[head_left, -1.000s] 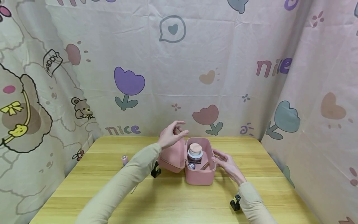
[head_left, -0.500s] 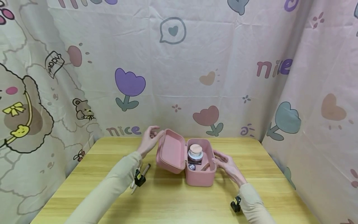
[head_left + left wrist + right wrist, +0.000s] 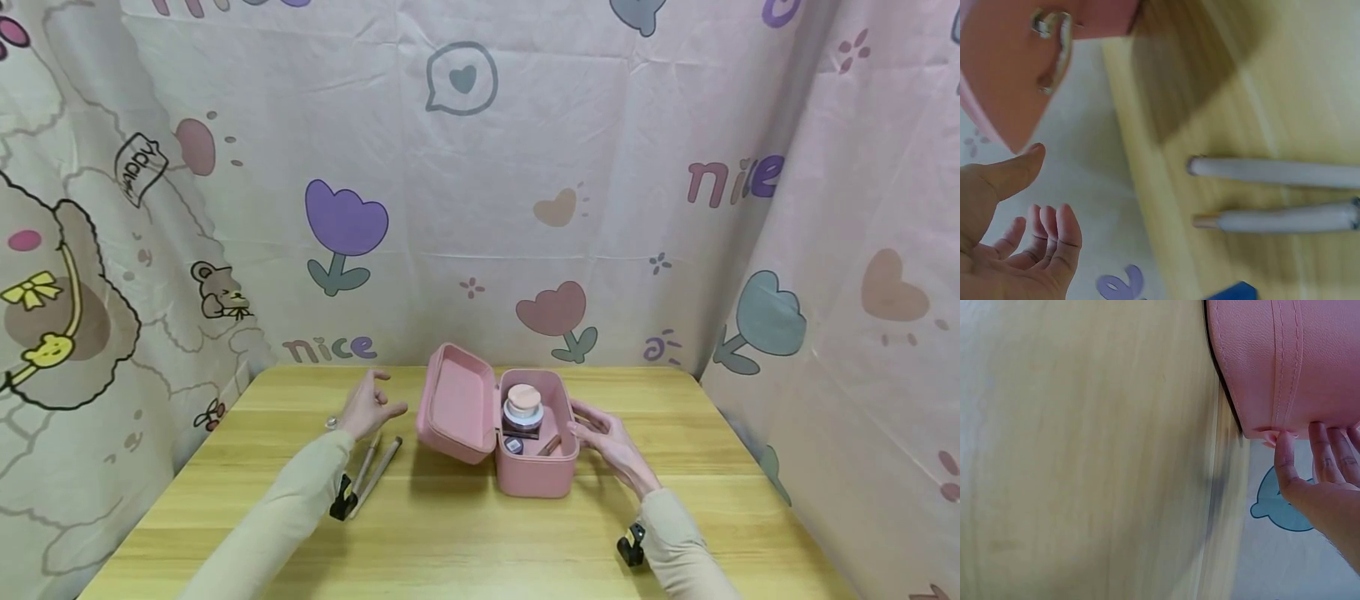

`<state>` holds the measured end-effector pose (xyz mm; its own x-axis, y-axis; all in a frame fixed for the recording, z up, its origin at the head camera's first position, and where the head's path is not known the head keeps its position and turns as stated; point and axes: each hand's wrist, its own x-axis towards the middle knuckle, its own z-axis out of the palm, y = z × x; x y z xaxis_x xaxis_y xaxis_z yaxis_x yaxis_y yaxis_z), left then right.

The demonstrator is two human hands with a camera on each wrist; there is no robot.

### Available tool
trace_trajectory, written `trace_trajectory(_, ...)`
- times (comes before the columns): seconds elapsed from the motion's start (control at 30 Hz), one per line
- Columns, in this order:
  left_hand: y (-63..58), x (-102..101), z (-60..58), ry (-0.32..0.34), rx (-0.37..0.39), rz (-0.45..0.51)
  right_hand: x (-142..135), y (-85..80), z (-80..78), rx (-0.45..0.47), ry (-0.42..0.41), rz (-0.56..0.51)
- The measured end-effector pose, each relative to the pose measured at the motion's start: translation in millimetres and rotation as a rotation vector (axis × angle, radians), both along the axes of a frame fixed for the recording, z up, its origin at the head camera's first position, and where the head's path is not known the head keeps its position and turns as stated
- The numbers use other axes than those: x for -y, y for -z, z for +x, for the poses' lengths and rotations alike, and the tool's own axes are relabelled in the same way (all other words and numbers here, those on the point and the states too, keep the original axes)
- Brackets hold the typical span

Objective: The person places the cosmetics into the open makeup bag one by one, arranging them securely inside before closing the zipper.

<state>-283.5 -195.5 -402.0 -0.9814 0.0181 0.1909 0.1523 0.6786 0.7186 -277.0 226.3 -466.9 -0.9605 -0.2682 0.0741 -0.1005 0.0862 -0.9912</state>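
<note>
A pink makeup case (image 3: 534,477) stands on the table with its lid (image 3: 463,400) swung out to the left. Inside are a jar with a pale pink puff on top (image 3: 523,402), a small dark-sided item (image 3: 513,446) and a brown stick (image 3: 550,446). My left hand (image 3: 366,406) is in the air left of the lid, fingers loosely bent and holding nothing. Below it lie two slim pale pencil-like sticks (image 3: 378,477). With extended thumb and fingertips, my right hand (image 3: 611,442) touches the case's right side, also seen in the right wrist view.
A small bottle (image 3: 332,423) stands behind the left wrist, mostly hidden. In the left wrist view a blue object (image 3: 1238,292) shows at the bottom edge, and a gold-coloured handle (image 3: 1063,50) sits on the lid. A printed curtain (image 3: 450,208) hangs behind the table (image 3: 480,550).
My left hand has moved from over the lid leftward and down toward the pencil-like sticks, uncovering the lid's inside. The right hand and the case have stayed in place.
</note>
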Motion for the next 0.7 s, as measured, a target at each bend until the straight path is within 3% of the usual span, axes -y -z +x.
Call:
trace_trajectory(0.37,37.3,12.9,3.8,0.020,0.141,-0.225,0.8,-1.9,0.1,0.009,-0.004,0.004)
trace_trajectory(0.53,46.7,11.7,7.3,0.052,0.146,-0.270,1.1,-2.2,0.9,-0.003,-0.009,0.004)
trace_trajectory(0.7,48.1,11.1,12.9,0.062,0.147,-0.287,2.1,-2.5,1.2,0.002,0.004,0.000)
